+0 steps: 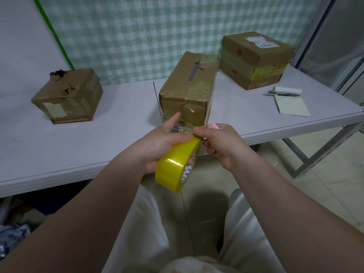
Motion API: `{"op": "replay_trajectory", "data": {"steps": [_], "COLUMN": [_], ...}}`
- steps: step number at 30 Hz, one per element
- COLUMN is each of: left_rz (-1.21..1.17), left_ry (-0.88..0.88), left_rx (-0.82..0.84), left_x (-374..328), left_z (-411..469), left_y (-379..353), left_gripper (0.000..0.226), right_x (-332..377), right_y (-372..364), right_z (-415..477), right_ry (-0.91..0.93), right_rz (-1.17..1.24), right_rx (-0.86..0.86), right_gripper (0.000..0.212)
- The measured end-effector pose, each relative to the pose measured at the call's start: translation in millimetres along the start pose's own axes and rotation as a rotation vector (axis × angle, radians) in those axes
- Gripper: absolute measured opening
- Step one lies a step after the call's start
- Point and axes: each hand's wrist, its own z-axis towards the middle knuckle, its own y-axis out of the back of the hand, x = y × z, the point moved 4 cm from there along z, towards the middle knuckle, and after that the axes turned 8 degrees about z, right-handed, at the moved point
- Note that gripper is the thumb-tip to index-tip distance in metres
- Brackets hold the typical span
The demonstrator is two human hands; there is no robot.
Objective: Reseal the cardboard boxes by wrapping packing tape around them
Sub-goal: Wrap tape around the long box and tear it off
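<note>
1. Looking down past pale trousers and two bare forearms to the tape roll (pixel 173 170), held in the air off the near edge of the table (pixel 59 146), just short of the middle box (pixel 187 91).
2. Left hand (pixel 163 140): gripping the roll, thumb flat on its yellow outer face, lower fingers hooked round it, index finger straight and pointing at the box.
3. Right hand (pixel 220 144): thumb and forefinger pinched tight at the roll's top edge, seemingly on the free end of the tape. Other fingers curled round a small pink object (pixel 212 126), maybe a cutter, hard to tell.
4. Reads as freeing the tape end, ready to lay onto the middle box standing by the table's front edge, near face crumpled and already streaked with clear tape.
5. To do it well: peel slowly and squarely, no twisting. Keep that left thumb on as a brake. Draw out enough slack, land the end on flat cardboard rather than the crushed part, and press it down before wrapping.
6. Waiting well apart on the table: torn left box (pixel 68 95) and right box (pixel 254 60), with a notepad (pixel 291 104) near the latter.
</note>
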Motion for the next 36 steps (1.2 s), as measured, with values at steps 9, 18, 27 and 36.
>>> {"op": "replay_trajectory", "data": {"steps": [9, 18, 27, 36], "left_rz": [0.030, 0.045, 0.103, 0.109], "left_ry": [-0.040, -0.124, -0.108, -0.089], "left_rx": [-0.060, -0.032, -0.050, -0.048], "left_x": [1.9, -3.0, -1.0, -1.5], "left_z": [-3.9, -10.4, -16.0, -24.2], "left_y": [3.0, 3.0, 6.3, 15.0], "left_gripper": [0.048, 0.054, 0.043, 0.043], "right_x": [3.0, 3.2, 0.6, 2.3], "right_y": [-5.5, -7.5, -13.5, -24.5], "right_z": [-7.4, -10.4, -11.0, -14.5], "right_ry": [0.033, 0.051, 0.087, 0.170], "right_rz": [0.117, 0.124, 0.106, 0.044], "right_rx": [0.003, -0.017, -0.020, -0.022], "right_gripper": [0.010, 0.010, 0.009, 0.019]}}
